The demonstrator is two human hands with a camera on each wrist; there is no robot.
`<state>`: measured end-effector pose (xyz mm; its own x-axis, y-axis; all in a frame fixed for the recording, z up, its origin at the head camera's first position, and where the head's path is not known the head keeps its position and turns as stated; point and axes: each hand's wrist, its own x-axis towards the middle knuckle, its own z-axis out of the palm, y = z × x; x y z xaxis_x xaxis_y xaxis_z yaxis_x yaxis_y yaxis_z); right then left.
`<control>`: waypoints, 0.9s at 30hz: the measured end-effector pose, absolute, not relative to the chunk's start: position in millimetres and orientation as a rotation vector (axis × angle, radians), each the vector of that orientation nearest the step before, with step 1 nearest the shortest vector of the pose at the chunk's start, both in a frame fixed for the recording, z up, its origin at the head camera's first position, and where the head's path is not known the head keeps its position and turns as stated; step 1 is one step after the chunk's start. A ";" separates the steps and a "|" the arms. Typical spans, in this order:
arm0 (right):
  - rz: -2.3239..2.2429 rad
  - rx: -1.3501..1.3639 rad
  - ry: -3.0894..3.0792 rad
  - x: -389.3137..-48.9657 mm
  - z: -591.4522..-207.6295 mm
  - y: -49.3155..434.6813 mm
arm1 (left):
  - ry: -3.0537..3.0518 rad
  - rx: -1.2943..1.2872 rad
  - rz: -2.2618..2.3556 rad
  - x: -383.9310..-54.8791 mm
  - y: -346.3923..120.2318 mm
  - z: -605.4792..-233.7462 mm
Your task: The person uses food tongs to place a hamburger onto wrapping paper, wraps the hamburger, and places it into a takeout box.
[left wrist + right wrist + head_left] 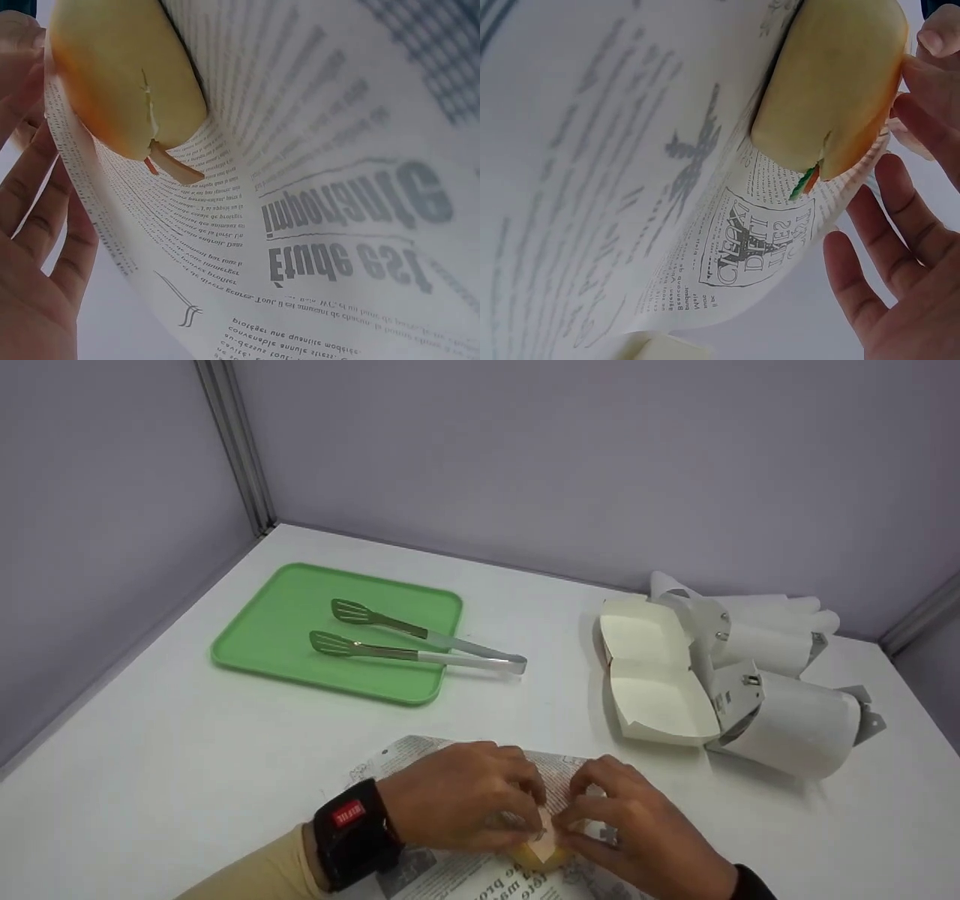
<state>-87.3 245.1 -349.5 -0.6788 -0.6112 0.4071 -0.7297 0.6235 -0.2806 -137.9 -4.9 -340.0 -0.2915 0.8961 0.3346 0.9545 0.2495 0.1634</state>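
A filled bun (536, 859) lies on printed wrapping paper (480, 877) close in front of the person. In the left wrist view the bun (127, 82) has a split, with a tan and red filling (174, 161) poking out. Green and orange filling (805, 182) shows in the right wrist view. The left hand (472, 791) pinches at the bun with its thumb and bent forefinger. From the other side, the right hand (637, 817) pinches it too, its remaining fingers spread apart. Between both sets of fingertips a pale pink piece shows; the hands partly hide the bun.
Metal tongs (472, 660) lie across the edge of a green tray (262, 660) at the back left. An unfolded white carton (660, 705) stands at the right, against white cylindrical devices (802, 727) with metal brackets. Walls (525, 457) enclose the back of the white table (150, 780).
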 end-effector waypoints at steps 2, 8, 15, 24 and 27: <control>0.592 1.066 -2.592 -87.3 -349.9 244.9 | -2.338 -1.730 -0.486 -138.0 -4.0 -341.6; 0.550 1.034 -2.604 -88.0 -351.9 244.6 | -2.372 -1.644 -0.466 -137.9 -2.9 -345.0; 0.561 1.099 -2.548 -83.1 -353.3 254.4 | -2.388 -1.613 -0.501 -138.6 1.1 -345.7; 0.427 1.049 -2.585 -59.9 -362.0 272.3 | -2.409 -1.612 -0.500 -137.9 3.1 -345.1; 0.442 1.095 -2.538 -55.8 -366.1 274.1 | -2.421 -1.608 -0.504 -138.4 1.0 -344.6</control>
